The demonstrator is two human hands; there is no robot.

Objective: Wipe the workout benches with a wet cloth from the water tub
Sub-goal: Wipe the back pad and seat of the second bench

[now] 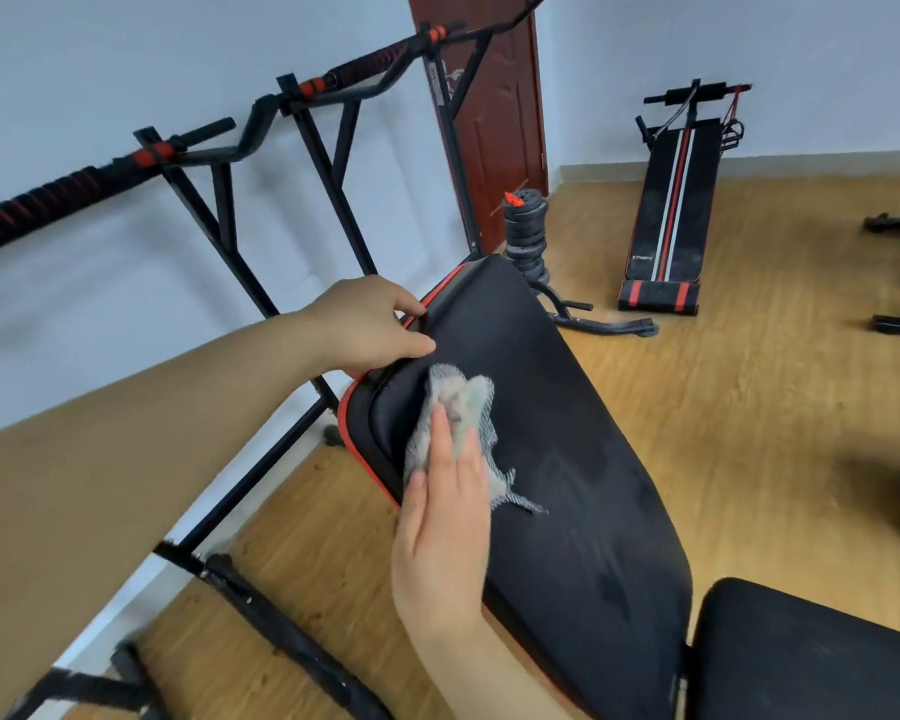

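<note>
A black padded bench backrest (pixel 552 387) with red edge trim runs from the centre toward the lower right, with damp streaks on its surface. My right hand (pixel 445 517) lies flat with straight fingers on a grey mesh cloth (pixel 458 407), pressing it against the pad's left side. My left hand (pixel 370 324) grips the upper left edge of the backrest, thumb on top and fingers curled round the rim. The bench's black seat pad (pixel 811 652) shows at the lower right. The water tub is out of view.
A black pull-up frame (pixel 302 96) with red grips stands along the white wall at left. A stack of weight plates (pixel 527 231) sits by the brown door. A second black sit-up bench (pixel 671 215) with red and white stripes lies on the wooden floor.
</note>
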